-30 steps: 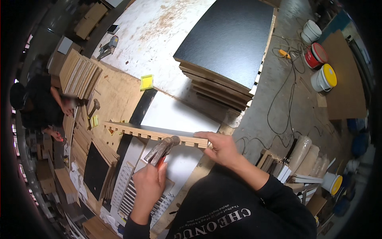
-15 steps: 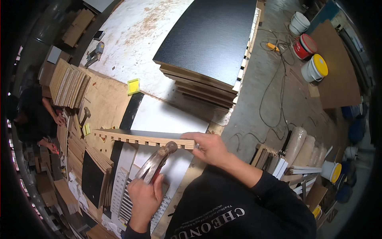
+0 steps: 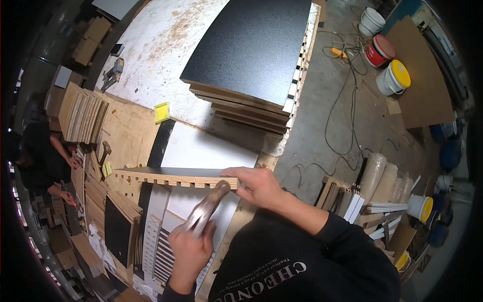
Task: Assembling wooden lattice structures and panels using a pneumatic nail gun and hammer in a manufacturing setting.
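My left hand [image 3: 191, 251] is closed round a hammer [image 3: 205, 210], its metal head slightly blurred and up against the notched lower edge of a board [image 3: 173, 179], close to the board's right end. The board has a dark face, seen almost edge-on, and a pale wood edge with a row of square notches. My right hand [image 3: 257, 186] pinches that right end, thumb below and fingers over the top. Most of the hammer's handle is hidden in my left hand.
Dark panels [image 3: 246, 50] are stacked beyond the board. A nail gun [image 3: 113, 74] and a yellow tray [image 3: 161, 112] lie on the bench. Another hammer [image 3: 105, 152] rests near a co-worker's hands at left. Buckets [image 3: 380, 50] and cables stand on the floor at right.
My left hand and the hammer have shifted right along the board's notched edge, nearer its end. My right hand keeps its hold. The whole view has shifted slightly.
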A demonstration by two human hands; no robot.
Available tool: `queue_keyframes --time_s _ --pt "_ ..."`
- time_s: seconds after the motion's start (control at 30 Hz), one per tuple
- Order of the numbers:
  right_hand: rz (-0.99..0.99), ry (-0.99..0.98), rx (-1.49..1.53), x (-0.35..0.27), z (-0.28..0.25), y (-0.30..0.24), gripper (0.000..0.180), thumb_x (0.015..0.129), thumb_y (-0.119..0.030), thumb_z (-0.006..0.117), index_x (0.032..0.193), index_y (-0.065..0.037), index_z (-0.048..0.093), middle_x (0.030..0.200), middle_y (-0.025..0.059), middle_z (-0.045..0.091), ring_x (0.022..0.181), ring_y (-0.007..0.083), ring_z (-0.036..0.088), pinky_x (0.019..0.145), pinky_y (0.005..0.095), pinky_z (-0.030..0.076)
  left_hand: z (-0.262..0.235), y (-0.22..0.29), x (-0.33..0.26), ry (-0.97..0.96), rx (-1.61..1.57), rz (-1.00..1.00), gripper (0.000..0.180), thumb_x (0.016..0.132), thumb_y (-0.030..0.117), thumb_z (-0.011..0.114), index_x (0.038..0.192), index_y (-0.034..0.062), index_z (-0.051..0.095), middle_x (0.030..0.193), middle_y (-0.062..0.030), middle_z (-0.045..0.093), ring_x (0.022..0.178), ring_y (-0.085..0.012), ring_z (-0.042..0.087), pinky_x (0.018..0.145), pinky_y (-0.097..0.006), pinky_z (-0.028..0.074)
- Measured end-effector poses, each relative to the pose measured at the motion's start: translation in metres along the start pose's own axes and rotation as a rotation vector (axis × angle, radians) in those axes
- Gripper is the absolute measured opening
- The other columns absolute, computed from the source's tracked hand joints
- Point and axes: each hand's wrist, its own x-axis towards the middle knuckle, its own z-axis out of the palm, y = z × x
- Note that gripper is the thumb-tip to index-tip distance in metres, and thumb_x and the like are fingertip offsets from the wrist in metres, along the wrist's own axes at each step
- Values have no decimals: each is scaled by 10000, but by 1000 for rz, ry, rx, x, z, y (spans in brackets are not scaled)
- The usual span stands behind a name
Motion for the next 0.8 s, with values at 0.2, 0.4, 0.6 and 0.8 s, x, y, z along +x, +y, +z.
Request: queue_keyframes --time_s 0.2,0.4,0.6,0.8 --pt "9 -6 3 0 -1 0 408 671 -46 608 1073 -118 591 933 77 648 715 256 631 634 328 521 -1 -3 -6 0 46 -14 108 773 113 639 796 17 595 607 -137 542 483 -312 520 461 -391 412" --pt "-2 3 8 0 2 -2 396 669 -47 633 1060 -110 607 934 78 655 735 232 643 650 303 523 16 -11 -12 -105 88 -45 103 781 109 627 831 21 612 619 -139 560 511 -309 551 472 -380 429" --pt "-83 13 -15 14 4 2 439 665 -157 696 1087 -120 577 935 75 639 766 277 603 689 356 489 16 -29 -66 81 -13 -341 220 854 206 561 920 -2 587 647 -170 565 567 -353 557 533 -413 438" --pt "110 -31 369 26 19 7 409 721 -208 738 1095 -96 617 923 78 666 743 174 625 697 283 493 19 -90 -170 241 274 -875 350 853 193 560 1159 24 540 947 -192 565 832 -338 555 737 -389 438"
